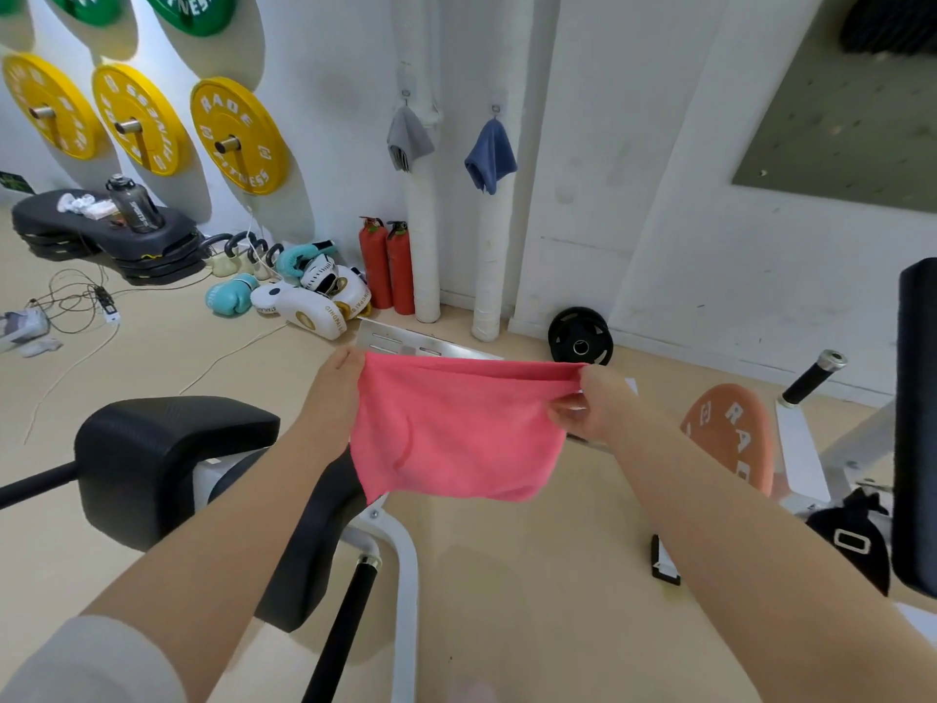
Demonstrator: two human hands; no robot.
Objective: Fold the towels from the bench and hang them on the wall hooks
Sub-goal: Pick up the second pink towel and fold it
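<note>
At frame centre, above the floor | pink towel (456, 428) stretched between both hands, lower edge hanging free | left hand (337, 383) fingers pinch its 9 o'clock top corner | right hand (593, 403) fingers pinch the 3 o'clock corner | grey towel (408, 139) and blue towel (491, 157) hang on wall hooks at 12 o'clock

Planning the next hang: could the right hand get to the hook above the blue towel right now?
Probably not yet. The right hand is busy pinching the pink towel, and the hook sits high on the wall across open floor; nothing blocks the way.
</note>
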